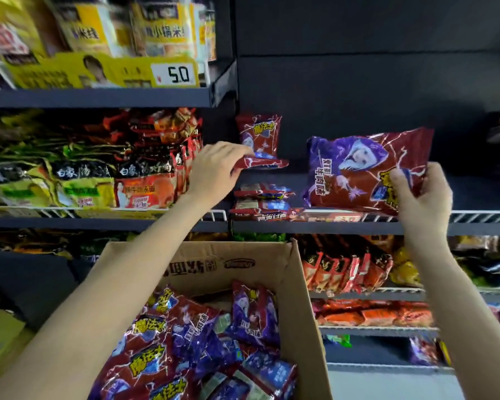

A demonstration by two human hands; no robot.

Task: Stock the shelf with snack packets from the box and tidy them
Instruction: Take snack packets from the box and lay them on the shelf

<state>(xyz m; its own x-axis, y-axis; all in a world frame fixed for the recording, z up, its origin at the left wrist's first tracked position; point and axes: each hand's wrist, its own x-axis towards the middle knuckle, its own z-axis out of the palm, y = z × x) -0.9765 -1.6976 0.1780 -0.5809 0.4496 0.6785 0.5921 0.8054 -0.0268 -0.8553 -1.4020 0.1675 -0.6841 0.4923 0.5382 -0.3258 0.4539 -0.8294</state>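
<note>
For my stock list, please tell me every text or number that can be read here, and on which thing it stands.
"5.0": white price tag on the yellow shelf strip.
"白象": noodle packs left of the left hand.
"魔法士": snack packets in the box.
Print on the packet in the right hand, on the upper yellow packs and on the box flap is too blurred or turned to read surely.

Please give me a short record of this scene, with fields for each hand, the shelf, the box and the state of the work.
left hand: holds a flat red packet above a small stack
right hand: holds a red and purple packet at its right edge
upright packet: stands at the back of the shelf
shelf: mostly bare, dark
box: cardboard, open, many packets inside
state of work: stocking not finished
</note>
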